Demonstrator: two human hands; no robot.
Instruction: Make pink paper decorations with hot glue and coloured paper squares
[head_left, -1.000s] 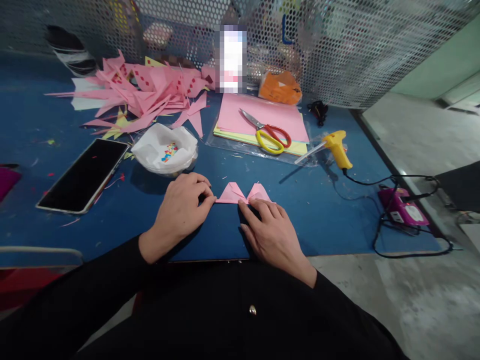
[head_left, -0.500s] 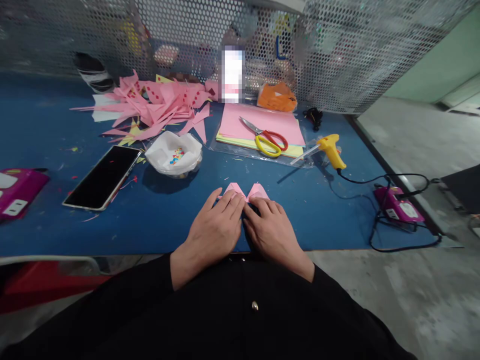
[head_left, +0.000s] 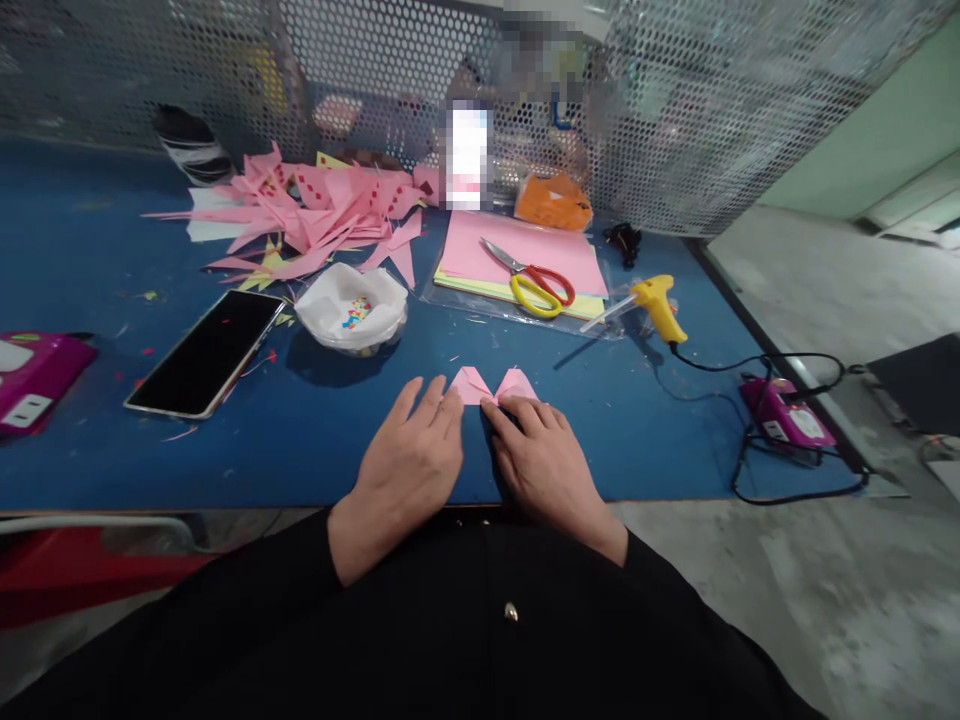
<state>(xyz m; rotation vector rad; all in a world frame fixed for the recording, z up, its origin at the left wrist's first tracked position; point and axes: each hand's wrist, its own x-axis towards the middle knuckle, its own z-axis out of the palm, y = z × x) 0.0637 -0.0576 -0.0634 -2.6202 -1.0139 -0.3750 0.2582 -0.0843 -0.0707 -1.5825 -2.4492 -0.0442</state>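
Note:
A small folded piece of pink paper (head_left: pixel 469 385), with two peaks and a notch between them, lies flat on the blue table (head_left: pixel 622 430) in front of me. My left hand (head_left: pixel 411 450) rests palm down at its left edge, fingers stretched out and holding nothing. On the right part of the paper lies my right hand (head_left: pixel 546 450), fingers extended flat over its lower edge. The index fingertip touches near the paper's middle. Part of the paper is hidden under that hand.
Beyond the paper are scissors (head_left: pixel 529 280) on a stack of coloured sheets (head_left: pixel 465 240), a lined bowl (head_left: pixel 319 310), pink paper scraps (head_left: pixel 330 200) and a lit phone (head_left: pixel 466 160). A dark phone (head_left: pixel 206 352) lies left. A yellow glue gun (head_left: pixel 660 308) with a cord stands right.
My left hand has slid left, off the paper's middle, uncovering more of the left peak. My right hand has stayed almost in place.

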